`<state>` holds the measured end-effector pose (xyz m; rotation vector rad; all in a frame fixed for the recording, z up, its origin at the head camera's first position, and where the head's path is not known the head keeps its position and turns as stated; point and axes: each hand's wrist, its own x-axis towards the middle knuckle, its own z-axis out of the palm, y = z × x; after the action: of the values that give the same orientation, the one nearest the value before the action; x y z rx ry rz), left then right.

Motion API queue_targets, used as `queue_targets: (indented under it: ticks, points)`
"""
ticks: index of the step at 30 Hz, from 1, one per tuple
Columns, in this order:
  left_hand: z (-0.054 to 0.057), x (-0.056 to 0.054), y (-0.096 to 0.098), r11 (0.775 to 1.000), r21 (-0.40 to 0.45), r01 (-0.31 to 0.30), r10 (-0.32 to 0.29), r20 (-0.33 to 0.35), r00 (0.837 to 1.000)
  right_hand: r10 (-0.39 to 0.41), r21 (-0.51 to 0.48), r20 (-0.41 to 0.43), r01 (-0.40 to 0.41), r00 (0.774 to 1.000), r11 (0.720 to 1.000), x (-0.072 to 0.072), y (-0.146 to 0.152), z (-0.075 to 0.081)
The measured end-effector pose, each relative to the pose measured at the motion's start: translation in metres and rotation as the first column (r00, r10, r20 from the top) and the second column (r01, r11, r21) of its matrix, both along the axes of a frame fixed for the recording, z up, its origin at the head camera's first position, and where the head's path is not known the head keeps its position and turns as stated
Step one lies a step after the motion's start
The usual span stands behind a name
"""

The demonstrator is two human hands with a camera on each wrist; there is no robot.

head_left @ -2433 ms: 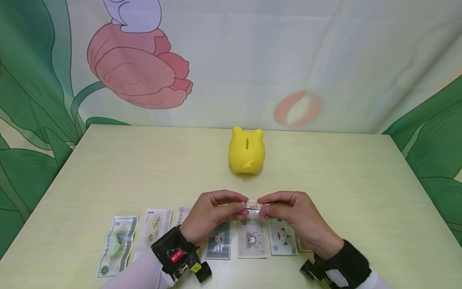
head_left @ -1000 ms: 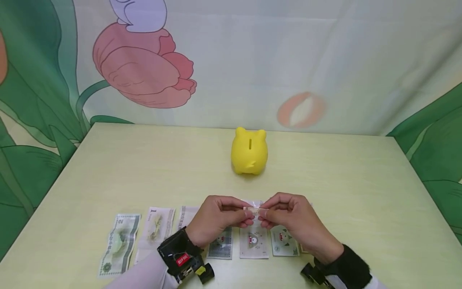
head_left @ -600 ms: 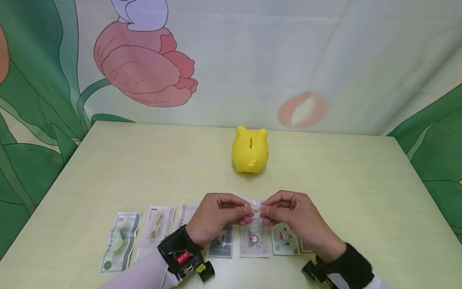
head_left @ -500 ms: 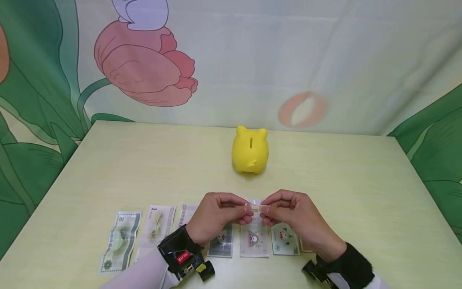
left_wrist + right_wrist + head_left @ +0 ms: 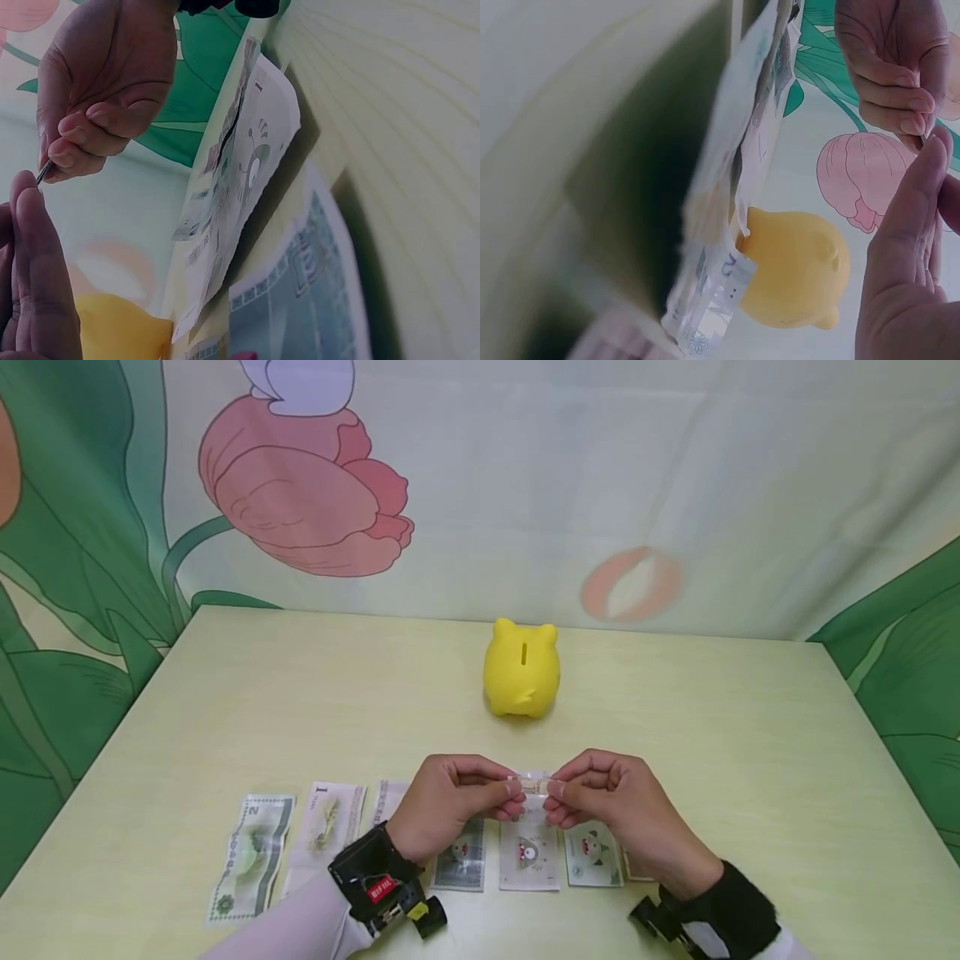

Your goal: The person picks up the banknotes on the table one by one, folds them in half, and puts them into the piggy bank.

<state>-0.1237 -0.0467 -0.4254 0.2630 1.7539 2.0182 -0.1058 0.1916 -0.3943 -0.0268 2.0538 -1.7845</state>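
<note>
Above the middle of a row of banknotes, both hands meet over a small folded banknote (image 5: 533,786). My left hand (image 5: 448,797) pinches its left end between thumb and forefinger. Its right end is pinched the same way by my right hand (image 5: 621,800). In the wrist views the note appears only as a thin edge between the fingertips. Directly below lies a pale banknote (image 5: 528,858) with a cartoon face. A dark grey-blue banknote (image 5: 460,860) lies to its left and a greenish banknote (image 5: 593,857) to its right.
Beyond the hands stands a yellow piggy bank (image 5: 522,675), its slot on top. At the left lie a green banknote (image 5: 251,860) and a pale 1-yuan banknote (image 5: 327,827). Another pale banknote (image 5: 388,797) is partly covered by the left hand. A printed curtain (image 5: 480,485) hangs behind the table.
Both hands stay together on the folded banknote and shift only slightly. Its strip between the fingertips tilts and shows a little differently. The head view has moved slightly; the laid-out notes stay put.
</note>
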Motion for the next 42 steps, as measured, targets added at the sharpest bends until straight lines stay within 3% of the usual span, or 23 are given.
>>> queue_targets:
  ticks: [23,31,37,42]
  points:
    - [0.000,0.001,0.002,1.000,-0.012,-0.014,0.014,-0.002,1.000,-0.007,0.004,-0.013,0.007,1.000,1.000,-0.001,0.002,-0.001]
    - [0.007,-0.001,0.002,0.999,-0.039,-0.007,0.006,-0.027,1.000,-0.023,0.044,-0.051,0.025,0.998,0.999,-0.002,0.005,0.005]
    - [0.017,-0.009,-0.003,0.995,-0.052,-0.085,0.081,-0.079,0.994,-0.074,0.084,-0.083,0.081,0.994,0.993,-0.013,0.010,0.015]
    - [0.030,-0.022,-0.005,0.978,-0.104,-0.179,0.162,-0.149,0.975,-0.124,-0.023,-0.075,0.123,0.989,0.992,-0.027,0.015,0.022]
